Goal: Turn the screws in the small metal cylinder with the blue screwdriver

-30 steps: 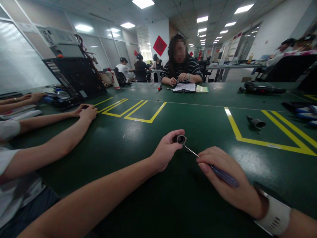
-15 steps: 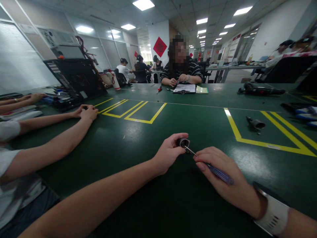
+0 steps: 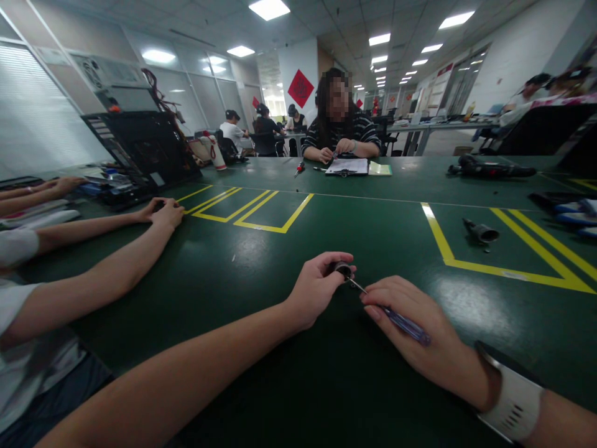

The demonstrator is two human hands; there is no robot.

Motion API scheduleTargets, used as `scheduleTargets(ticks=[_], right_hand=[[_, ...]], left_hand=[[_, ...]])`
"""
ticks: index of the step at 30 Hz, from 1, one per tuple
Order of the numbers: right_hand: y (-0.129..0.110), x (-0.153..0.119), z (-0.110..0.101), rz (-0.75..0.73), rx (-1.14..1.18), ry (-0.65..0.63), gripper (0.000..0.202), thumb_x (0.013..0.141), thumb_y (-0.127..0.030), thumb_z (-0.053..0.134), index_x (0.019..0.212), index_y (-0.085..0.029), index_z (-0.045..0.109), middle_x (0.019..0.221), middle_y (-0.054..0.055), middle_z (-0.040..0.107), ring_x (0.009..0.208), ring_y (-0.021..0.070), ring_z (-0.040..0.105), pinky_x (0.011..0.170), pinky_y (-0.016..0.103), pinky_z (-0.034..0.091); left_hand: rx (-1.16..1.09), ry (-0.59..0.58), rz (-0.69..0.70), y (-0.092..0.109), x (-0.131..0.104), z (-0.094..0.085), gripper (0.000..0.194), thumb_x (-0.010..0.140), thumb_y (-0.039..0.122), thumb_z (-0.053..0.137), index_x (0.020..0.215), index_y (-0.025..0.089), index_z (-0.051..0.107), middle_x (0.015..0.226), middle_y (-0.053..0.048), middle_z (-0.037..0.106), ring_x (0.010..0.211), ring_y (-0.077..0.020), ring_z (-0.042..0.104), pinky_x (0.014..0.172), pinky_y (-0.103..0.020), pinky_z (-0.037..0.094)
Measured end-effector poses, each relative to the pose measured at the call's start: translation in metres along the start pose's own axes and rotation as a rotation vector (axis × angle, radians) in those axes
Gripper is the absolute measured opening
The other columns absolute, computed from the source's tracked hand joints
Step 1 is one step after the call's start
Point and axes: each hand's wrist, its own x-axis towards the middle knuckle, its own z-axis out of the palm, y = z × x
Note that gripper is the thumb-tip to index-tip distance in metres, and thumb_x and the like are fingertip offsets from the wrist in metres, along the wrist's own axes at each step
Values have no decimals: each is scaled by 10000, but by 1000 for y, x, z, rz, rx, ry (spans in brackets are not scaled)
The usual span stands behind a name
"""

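Note:
Near the middle of the green table [image 3: 209, 274], my left hand [image 3: 316, 289] grips a small round metal part [image 3: 342, 269] between thumb and fingers, its hollow end turned toward the right. My right hand [image 3: 410, 320] holds a screwdriver [image 3: 405, 325] with a translucent purple handle. The thin shaft points up and left, and its tip reaches the opening of the metal part; how deep it sits is hidden. Another dark metal part [image 3: 482, 231] with a round open end lies inside a yellow tape outline at the right, a tiny dark piece [image 3: 486, 251] beside it.
Across the table a person [image 3: 342, 118] sits behind a clipboard [image 3: 347, 166], with a red screwdriver [image 3: 299, 168] nearby. A co-worker's hands [image 3: 164, 211] rest at the left. A black tool [image 3: 489, 169] lies at the back right, and blue-and-black items [image 3: 578, 214] at the right edge.
My right hand and the screwdriver have shifted slightly left, closer to the metal part. In my left hand the part has tilted a little, and its opening shows less.

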Motion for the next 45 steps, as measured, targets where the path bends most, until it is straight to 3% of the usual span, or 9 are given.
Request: scheduleTargets(ticks=[22,25,28,31,34,36,40,45], right_hand=[[2,-1,1,12,-13,-35,117,875,-161,489,954,-217,555,936,51,638,904,189,587,763,369,488],[-1,-2,1,8,-6,-17,116,868,-164,499,946,-217,567,923,47,644,895,187,590,764,366,483],[-5,-1,-3,19,20,79,116,862,-188,496,908,-223,596,852,36,657,829,186,603,735,358,478],[-3,1,-6,190,83,224,182,866,-275,480,768,-211,620,709,26,645,691,181,605,642,336,467],[10,2,-5,482,224,274,292,854,-398,490,678,-197,609,632,18,629,622,178,601,572,312,452],[21,1,-3,596,337,300,305,841,-435,508,689,-189,604,623,11,622,625,174,598,592,315,453],[33,-2,1,633,474,320,283,831,-423,538,714,-173,601,632,7,613,626,158,587,613,310,451],[28,0,0,636,414,269,299,832,-435,529,724,-168,610,637,13,623,629,166,598,609,313,453]], left_hand=[[24,22,32,-2,1,0,316,702,-9,505,938,136,656,970,-66,668,976,-184,617,934,-375,454],[27,15,22,-4,3,-2,303,711,-2,509,934,136,660,970,-67,671,972,-181,615,930,-374,458],[20,10,20,-6,4,-4,292,724,14,518,946,142,660,981,-66,669,980,-181,608,935,-381,456],[17,22,18,-5,5,-5,300,721,31,548,973,152,655,1016,-69,656,996,-189,601,956,-398,440],[17,54,20,-3,4,-5,345,696,30,576,1006,165,645,1083,-72,631,1007,-197,596,981,-417,417],[20,60,14,-2,4,-4,366,693,25,572,1023,169,637,1110,-75,619,1017,-201,592,987,-422,411],[19,64,1,-2,4,-4,365,694,21,568,1018,172,641,1104,-76,621,1023,-204,586,993,-430,401],[7,54,4,-6,6,-6,379,682,11,571,1011,184,645,1107,-69,620,1025,-207,583,995,-439,396]])
